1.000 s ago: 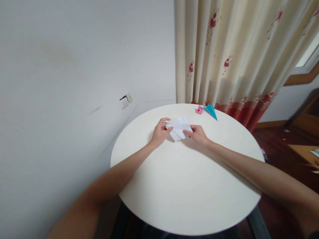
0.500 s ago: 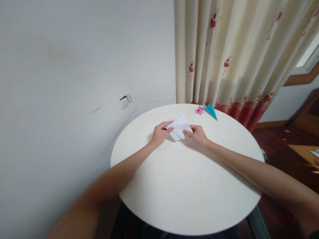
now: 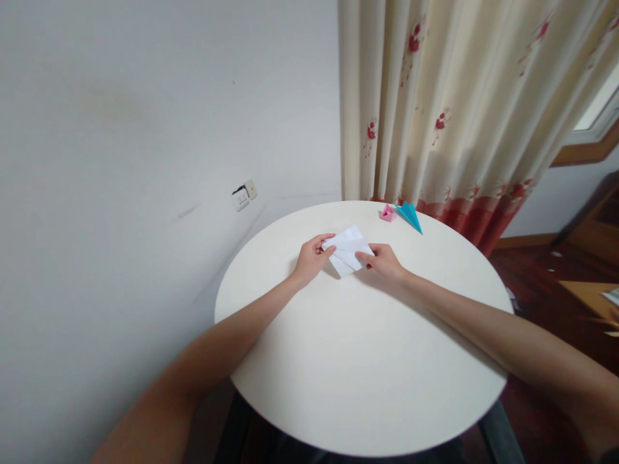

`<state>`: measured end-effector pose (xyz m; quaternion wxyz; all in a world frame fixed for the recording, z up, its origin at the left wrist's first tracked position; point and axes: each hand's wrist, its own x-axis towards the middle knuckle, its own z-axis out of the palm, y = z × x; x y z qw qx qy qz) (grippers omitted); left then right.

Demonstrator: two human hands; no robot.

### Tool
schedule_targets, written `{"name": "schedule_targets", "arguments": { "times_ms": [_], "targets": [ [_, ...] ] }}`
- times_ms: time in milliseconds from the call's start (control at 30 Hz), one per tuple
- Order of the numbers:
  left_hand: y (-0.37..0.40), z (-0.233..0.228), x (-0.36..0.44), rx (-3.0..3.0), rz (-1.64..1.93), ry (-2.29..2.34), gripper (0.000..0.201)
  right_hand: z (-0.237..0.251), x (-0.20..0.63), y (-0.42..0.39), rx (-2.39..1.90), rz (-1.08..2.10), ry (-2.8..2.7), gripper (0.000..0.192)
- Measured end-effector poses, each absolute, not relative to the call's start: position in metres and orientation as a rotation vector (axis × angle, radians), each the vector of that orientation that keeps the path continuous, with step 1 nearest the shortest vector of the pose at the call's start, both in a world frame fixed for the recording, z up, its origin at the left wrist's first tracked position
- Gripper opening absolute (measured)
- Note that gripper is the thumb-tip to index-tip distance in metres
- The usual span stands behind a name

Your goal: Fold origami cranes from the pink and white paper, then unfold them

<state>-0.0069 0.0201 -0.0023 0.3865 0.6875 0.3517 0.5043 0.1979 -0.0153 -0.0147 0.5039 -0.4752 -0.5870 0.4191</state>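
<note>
A folded sheet of white paper [image 3: 349, 248] with visible creases is held between my two hands, over the far half of the round white table [image 3: 358, 367]. My left hand [image 3: 312, 258] grips its left corner, thumb on top and fingers at the edge. At the right corner my right hand [image 3: 382, 261] pinches the paper, its thumb on the upper face and the other fingers partly hidden underneath. One corner of the paper points toward me.
Near the table's far edge lie a pink folded paper piece [image 3: 387, 213] and a blue paper plane [image 3: 410, 217]. Behind them hangs a cream curtain [image 3: 464, 116] with red flowers. A white wall with a socket [image 3: 240, 199] borders the left side.
The white paper's near corner has shifted slightly toward me and the sheet is tilted a little differently. Both hands keep their grip in nearly the same places.
</note>
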Motion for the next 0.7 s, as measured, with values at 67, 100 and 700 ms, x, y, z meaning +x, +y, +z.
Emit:
{"name": "schedule_targets", "arguments": {
  "times_ms": [67, 100, 700],
  "targets": [
    [0.0197, -0.0029, -0.0065, 1.748, 1.275, 0.885, 0.043, -0.0148, 0.1979, -0.0158, -1.145, 1.03, -1.401, 0.035],
    [0.0194, -0.0031, -0.0063, 1.742, 1.272, 0.88, 0.043, -0.0145, 0.1978, -0.0161, -1.147, 1.046, -1.391, 0.035],
    [0.0236, -0.0086, -0.0066, 1.686, 1.31, 0.875, 0.027, -0.0111, 0.1959, -0.0201, -1.094, 1.252, -1.326, 0.039]
  ]
}}
